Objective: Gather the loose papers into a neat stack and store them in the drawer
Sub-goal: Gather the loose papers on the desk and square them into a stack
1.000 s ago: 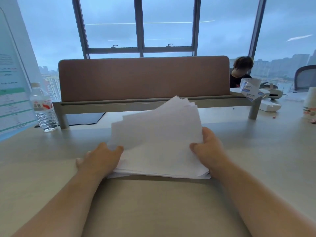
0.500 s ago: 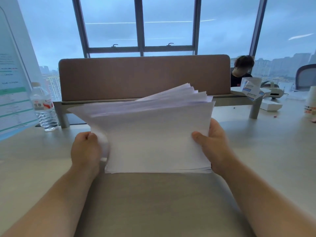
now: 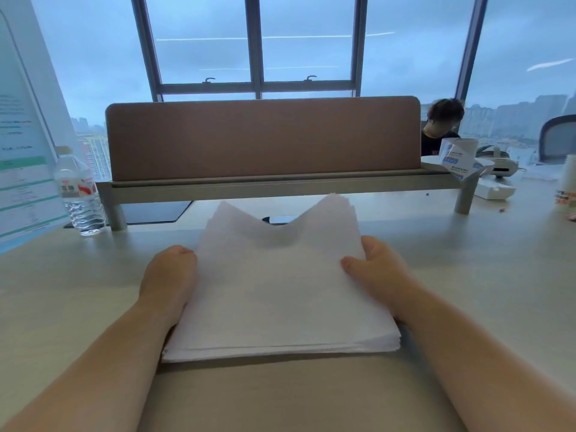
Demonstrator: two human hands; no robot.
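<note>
fingers [image 3: 353, 264] grip papers [image 3: 280, 291].

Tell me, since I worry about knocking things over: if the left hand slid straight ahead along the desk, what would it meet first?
Likely bare desk first, then the shelf leg or the dark mat under the shelf. The left hand points forward; the water bottle looks left of that line, though depth is unclear.

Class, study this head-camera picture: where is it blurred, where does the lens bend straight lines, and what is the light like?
Head view: the upper middle of the paper stack is smeared, while both hands look sharper; the window frame splays and leans toward the edges, a wide-angle effect; light is cool, bluish daylight, with a soft shadow on the desk under the papers' near edge.
</note>
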